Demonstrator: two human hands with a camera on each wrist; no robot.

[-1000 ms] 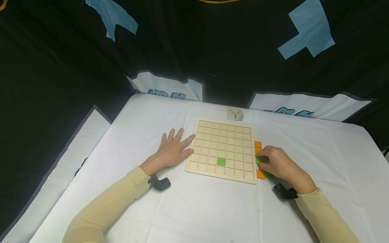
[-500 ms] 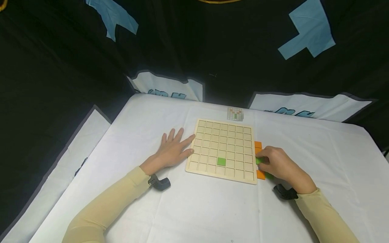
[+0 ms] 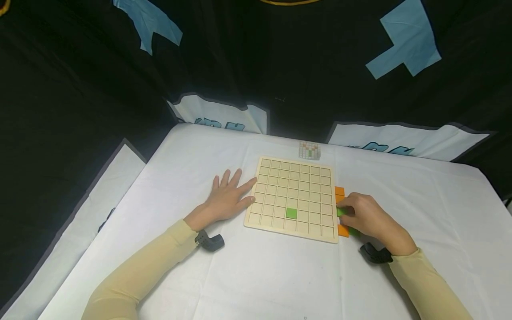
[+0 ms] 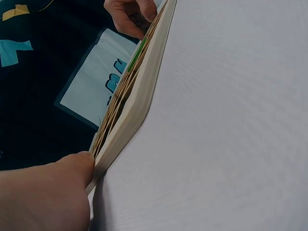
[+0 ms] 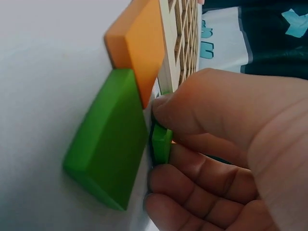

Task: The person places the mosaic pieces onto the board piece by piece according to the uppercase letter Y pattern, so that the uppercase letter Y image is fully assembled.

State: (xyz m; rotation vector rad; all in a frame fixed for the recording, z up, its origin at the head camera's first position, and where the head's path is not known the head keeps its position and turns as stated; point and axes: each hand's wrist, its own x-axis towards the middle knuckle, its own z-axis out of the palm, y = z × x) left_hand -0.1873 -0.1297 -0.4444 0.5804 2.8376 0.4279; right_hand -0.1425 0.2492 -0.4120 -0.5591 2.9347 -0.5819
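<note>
A pale wooden grid board [image 3: 269, 199] lies on the table with one green tile [image 3: 291, 213] in a lower cell. At its left edge my left hand [image 3: 227, 198] lies spread, thumb and forefinger touching the rim. The left wrist view shows the thumb [image 4: 79, 166] against the board's side [image 4: 151, 72]. My right hand [image 3: 366, 215] is beside the right edge, fingers curled. In the right wrist view, its thumb and fingers [image 5: 192, 166] pinch a small green tile [image 5: 161, 144], partly hidden. A larger-looking green tile [image 5: 110, 139] and an orange tile [image 5: 142, 43] lie close by.
Behind the board lies a small patterned card [image 3: 310, 150]. More orange tiles [image 3: 339, 190] sit along the board's right edge. White cloth [image 3: 272, 275] covers the table, and a black curtain [image 3: 288, 66] hangs behind it.
</note>
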